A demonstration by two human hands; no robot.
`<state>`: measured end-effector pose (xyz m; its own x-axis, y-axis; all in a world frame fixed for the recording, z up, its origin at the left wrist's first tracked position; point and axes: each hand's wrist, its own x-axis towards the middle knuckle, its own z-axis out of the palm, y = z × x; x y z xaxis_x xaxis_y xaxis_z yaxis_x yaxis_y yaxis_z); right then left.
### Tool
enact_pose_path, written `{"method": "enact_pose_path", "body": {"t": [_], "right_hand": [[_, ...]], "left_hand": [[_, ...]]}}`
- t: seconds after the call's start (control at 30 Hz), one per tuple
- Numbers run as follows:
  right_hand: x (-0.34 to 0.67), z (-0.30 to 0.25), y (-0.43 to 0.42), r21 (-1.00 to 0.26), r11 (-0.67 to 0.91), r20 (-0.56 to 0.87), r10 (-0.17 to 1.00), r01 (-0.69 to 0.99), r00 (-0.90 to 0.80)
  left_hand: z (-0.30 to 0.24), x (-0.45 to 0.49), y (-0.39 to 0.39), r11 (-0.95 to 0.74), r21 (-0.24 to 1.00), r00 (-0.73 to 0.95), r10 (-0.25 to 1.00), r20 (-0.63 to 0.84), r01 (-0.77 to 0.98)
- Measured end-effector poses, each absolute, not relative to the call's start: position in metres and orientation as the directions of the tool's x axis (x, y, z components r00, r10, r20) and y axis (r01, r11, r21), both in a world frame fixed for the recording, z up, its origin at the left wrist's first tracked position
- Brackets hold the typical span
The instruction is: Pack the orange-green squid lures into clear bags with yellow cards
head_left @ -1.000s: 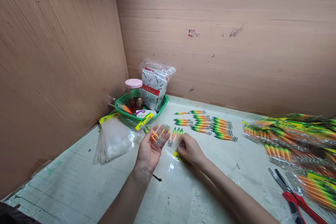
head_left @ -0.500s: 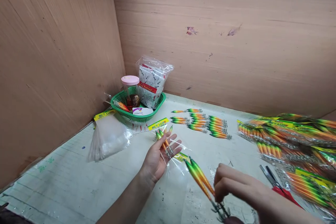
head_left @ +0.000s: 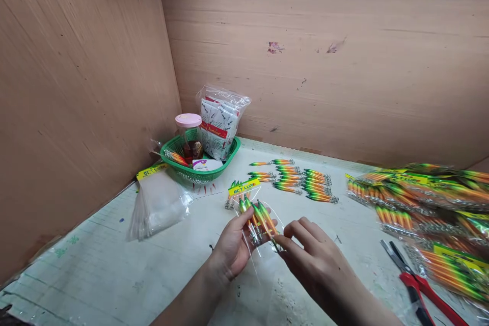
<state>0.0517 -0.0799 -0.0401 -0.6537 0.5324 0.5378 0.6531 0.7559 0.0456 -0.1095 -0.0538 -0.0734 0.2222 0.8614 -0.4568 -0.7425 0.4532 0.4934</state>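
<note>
My left hand [head_left: 232, 247] is palm up and holds a bunch of green-and-orange fishing lures [head_left: 256, 216] with metal hooks, lying across its fingers over a clear bag with a yellow BCT LURE header [head_left: 243, 186]. My right hand [head_left: 311, 254] pinches the hook end of the lures at the left hand's fingertips. Loose lures [head_left: 294, 178] lie in rows on the table behind the hands.
A green basket [head_left: 198, 170] with a pink-lidded jar [head_left: 189, 132] and a packet bag [head_left: 219, 119] stands in the corner. Empty clear bags [head_left: 156, 204] lie left of it. Packed lure bags [head_left: 428, 204] pile at the right, with red-handled pliers [head_left: 416, 280] in front. Wooden walls stand left and behind.
My right hand has brought lures from the lower right up into my left hand. The bunch in the left hand has grown, and the bag header now shows above it.
</note>
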Motion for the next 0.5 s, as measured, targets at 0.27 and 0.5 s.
{"method": "enact_pose_path", "body": {"t": [0.27, 0.5], "right_hand": [[0.046, -0.042, -0.08, -0.04, 0.721, 0.691, 0.52, 0.692, -0.502], [0.046, -0.042, -0.066, -0.119, 0.685, 0.644, 0.604, 0.718, -0.469]], "left_hand": [[-0.069, -0.106, -0.059, 0.454, 0.448, 0.242, 0.857, -0.454, -0.77], [-0.07, -0.108, -0.057, 0.426, 0.454, 0.223, 0.873, -0.434, -0.782]]}}
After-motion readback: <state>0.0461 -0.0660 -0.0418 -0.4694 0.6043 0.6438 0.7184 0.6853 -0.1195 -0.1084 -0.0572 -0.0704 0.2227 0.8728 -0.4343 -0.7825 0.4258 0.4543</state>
